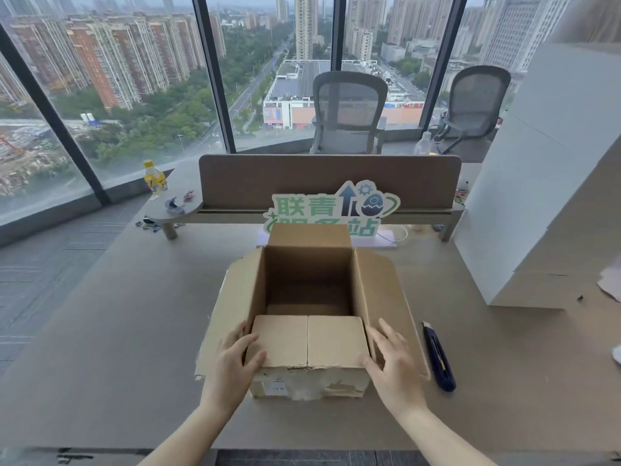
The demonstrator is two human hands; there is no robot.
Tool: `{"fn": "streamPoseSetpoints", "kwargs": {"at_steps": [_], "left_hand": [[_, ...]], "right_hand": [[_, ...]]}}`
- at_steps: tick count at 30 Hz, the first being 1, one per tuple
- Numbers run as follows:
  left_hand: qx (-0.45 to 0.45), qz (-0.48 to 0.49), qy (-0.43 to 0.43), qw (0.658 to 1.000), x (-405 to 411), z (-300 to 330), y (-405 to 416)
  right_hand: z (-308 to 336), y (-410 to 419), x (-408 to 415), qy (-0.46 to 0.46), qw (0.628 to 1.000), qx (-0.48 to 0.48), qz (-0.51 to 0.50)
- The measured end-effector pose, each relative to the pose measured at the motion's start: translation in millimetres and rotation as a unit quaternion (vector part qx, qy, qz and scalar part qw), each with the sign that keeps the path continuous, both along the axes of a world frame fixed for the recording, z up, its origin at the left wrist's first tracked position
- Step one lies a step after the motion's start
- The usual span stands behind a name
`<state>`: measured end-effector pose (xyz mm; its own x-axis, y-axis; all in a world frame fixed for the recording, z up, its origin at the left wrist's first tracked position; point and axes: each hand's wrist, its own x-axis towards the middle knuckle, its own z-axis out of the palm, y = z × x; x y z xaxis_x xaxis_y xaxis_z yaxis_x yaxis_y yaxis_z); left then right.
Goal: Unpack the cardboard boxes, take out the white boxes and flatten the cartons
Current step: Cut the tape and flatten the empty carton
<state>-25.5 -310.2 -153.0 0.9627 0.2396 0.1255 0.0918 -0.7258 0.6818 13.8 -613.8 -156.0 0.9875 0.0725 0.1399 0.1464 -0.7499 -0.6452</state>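
Observation:
An open brown cardboard carton (pixel 309 338) stands on the grey table (pixel 134 331) in front of me, its flaps spread and its inside showing only bare cardboard. My left hand (pixel 235 358) holds the carton's near left corner, thumb over the near flap. My right hand (pixel 393 361) lies with straight spread fingers against the near right corner and the right flap. A tall stack of white boxes (pixel 544 183) rises at the right side of the table.
A dark blue utility knife (pixel 438 358) lies just right of the carton. A green-lettered sign (pixel 332 206) and a brown desk divider (pixel 329 179) stand behind it. A yellow bottle (pixel 153 176) sits far left; two mesh chairs (pixel 349 112) stand by the windows.

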Motion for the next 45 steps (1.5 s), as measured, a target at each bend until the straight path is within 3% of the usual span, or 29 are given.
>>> {"fn": "streamPoseSetpoints", "kwargs": {"at_steps": [3, 4, 7, 10, 13, 18, 23, 26, 31, 37, 42, 45], "left_hand": [[0.083, -0.014, -0.099, 0.992, -28.2, 5.2, -0.8], [0.087, -0.007, -0.103, 0.991, -40.2, 3.2, -0.9], [0.025, 0.045, -0.012, 0.999, -63.8, -13.7, -0.9], [-0.086, 0.076, 0.13, 0.985, -62.8, -21.2, -10.7], [-0.209, 0.095, 0.158, 0.961, -55.9, -10.6, -20.7], [-0.267, 0.107, 0.101, 0.953, -51.6, 22.5, -20.8], [-0.292, 0.074, -0.037, 0.953, -36.7, 83.1, -23.0], [-0.272, 0.072, -0.092, 0.955, -16.0, 112.6, -16.6], [-0.205, 0.072, -0.027, 0.976, 22.0, 129.0, 0.0], [-0.384, 0.027, 0.005, 0.923, 25.2, 137.6, -2.5], [-0.412, -0.035, 0.038, 0.91, -25.5, 101.9, 8.3], [-0.397, -0.069, 0.078, 0.912, -49.0, 76.8, 5.1]], "right_hand": [[-1.0, -5.6, -18.6, -0.161, 0.987, 0.008, -0.002], [-3.8, -9.1, -26.5, -0.168, 0.986, 0.01, -0.01], [-14.3, -15.1, -47.7, -0.016, 0.997, 0.036, -0.063], [-23.3, -9.6, -53.2, 0.153, 0.981, 0.09, -0.08], [-17.1, 1.3, -51.4, 0.232, 0.952, 0.179, -0.082], [20.9, 6.2, -50.4, 0.183, 0.95, 0.235, -0.093], [90.7, 6.2, -31.7, 0.094, 0.933, 0.337, -0.079], [125.3, 6.7, -13.6, 0.05, 0.936, 0.347, -0.043], [130.6, 6.9, 17.2, 0.093, 0.932, 0.35, -0.005], [122.6, 5.3, 20.3, 0.135, 0.914, 0.381, 0.035], [105.5, -18.2, -5.2, 0.104, 0.917, 0.375, 0.09], [86.6, -23.7, -19.7, 0.168, 0.911, 0.353, 0.133]]}}
